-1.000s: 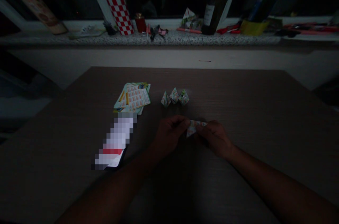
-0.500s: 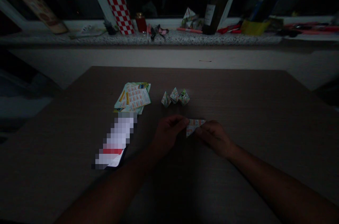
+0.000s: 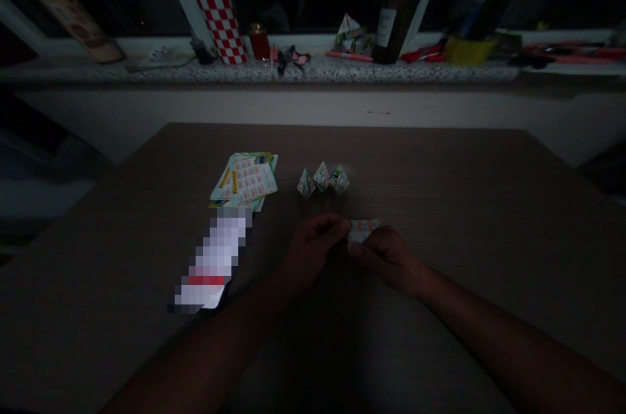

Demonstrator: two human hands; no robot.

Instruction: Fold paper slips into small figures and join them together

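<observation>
A small folded paper (image 3: 363,227) with printed rows is held between my hands over the table. My left hand (image 3: 315,244) pinches its left edge between thumb and fingers. Closed on its lower right side is my right hand (image 3: 394,259), whose thumb and fingers hide part of the paper. Just beyond my hands, three small folded-paper pieces (image 3: 323,178) stand in a row with pointed tops. To the left lies a loose stack of printed paper slips (image 3: 252,179). Nearer me, a phone (image 3: 215,257) with a bright, blurred-out screen rests below the stack.
A brown table (image 3: 464,205) reaches back to a white wall. Above it runs a speckled windowsill (image 3: 313,72). On the sill stand a red-and-white checkered bottle (image 3: 222,26), a dark labelled bottle (image 3: 391,26), a small red jar (image 3: 259,42) and a yellow holder (image 3: 469,50).
My right hand has slid slightly left and down along the paper's lower edge, now covering more of it. My left hand stays nearly where it was, still pinching the left edge.
</observation>
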